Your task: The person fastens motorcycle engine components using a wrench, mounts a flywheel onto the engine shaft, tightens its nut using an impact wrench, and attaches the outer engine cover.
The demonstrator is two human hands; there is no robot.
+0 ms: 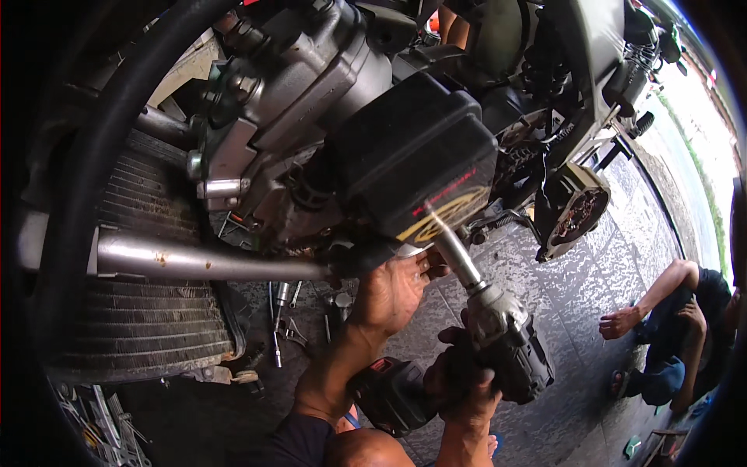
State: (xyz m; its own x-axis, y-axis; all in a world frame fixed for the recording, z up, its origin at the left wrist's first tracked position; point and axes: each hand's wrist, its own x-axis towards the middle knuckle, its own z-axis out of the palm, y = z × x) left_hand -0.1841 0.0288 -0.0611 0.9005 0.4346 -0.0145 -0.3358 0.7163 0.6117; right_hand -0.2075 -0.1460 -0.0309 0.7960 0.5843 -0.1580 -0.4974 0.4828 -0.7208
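Right grip (473,398) is wrapped around the handle of a cordless impact wrench (506,335), right of lower centre, its socket (459,258) angled up-left at a black cover (412,148). Left grip (393,292), mid-frame, has fingers partly bent beneath the cover; whether it holds anything cannot be told.
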